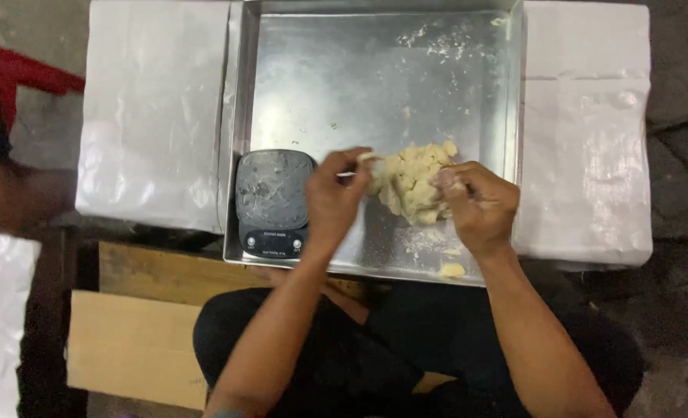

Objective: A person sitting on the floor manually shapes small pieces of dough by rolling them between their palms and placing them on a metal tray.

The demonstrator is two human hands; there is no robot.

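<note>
A lump of pale yellow dough point(410, 182) lies in the near part of a large shiny metal tray point(321, 85). My left hand point(335, 197) pinches at the dough's left edge, fingers closed on a small bit of it. My right hand point(479, 205) grips the right side of the lump. A small dark kitchen scale point(273, 201) stands in the tray's near left corner, just left of my left hand. A small loose dough piece point(452, 270) lies by the tray's near edge.
The tray rests on white plastic-wrapped blocks point(154, 108) on both sides. Dough crumbs dot the tray's far right. A wooden board and cardboard sheet point(131, 348) lie at lower left. Another person's arm point(11, 193) shows at the left edge.
</note>
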